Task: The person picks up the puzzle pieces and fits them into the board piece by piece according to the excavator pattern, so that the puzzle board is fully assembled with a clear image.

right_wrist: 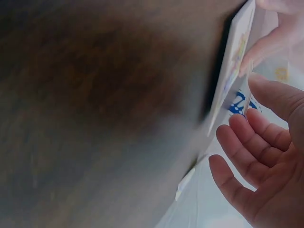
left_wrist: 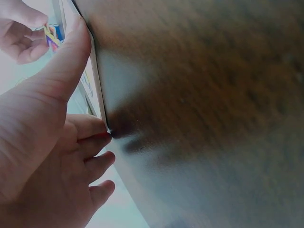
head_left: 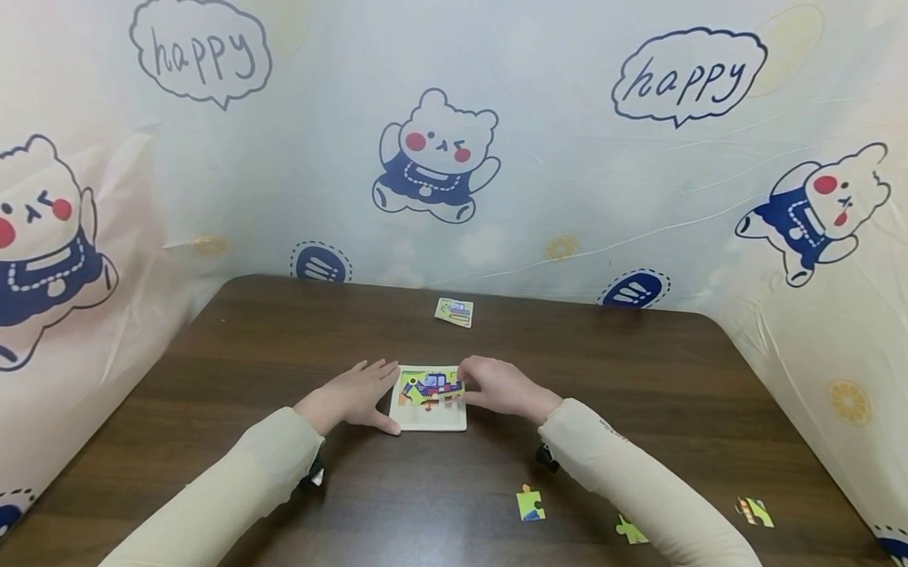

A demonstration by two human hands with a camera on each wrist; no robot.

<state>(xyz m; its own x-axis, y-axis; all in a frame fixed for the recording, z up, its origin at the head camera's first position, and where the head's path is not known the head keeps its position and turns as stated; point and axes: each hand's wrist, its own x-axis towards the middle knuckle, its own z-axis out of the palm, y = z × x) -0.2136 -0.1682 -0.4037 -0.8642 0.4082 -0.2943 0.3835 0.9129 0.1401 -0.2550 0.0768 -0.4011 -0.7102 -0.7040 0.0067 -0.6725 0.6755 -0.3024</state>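
A white puzzle tray [head_left: 428, 421] lies on the table, its upper part filled with a yellow-green digger picture. My left hand [head_left: 354, 395] rests along the tray's left side with fingers spread, the thumb by the near corner and the fingertips by the far one. Over the tray's right side, my right hand [head_left: 506, 387] pinches a puzzle piece [left_wrist: 51, 38] between thumb and fingers. The piece [right_wrist: 248, 88] is held tilted, seen edge-on in the right wrist view, above the tray surface.
Behind the tray lies a small digger picture card [head_left: 455, 312]. Loose puzzle pieces lie at the near right: one with blue [head_left: 530, 505], a green one [head_left: 630, 530] partly under my right sleeve, and a striped one [head_left: 755, 512]. A printed curtain [head_left: 532, 194] surrounds the table [head_left: 288, 311].
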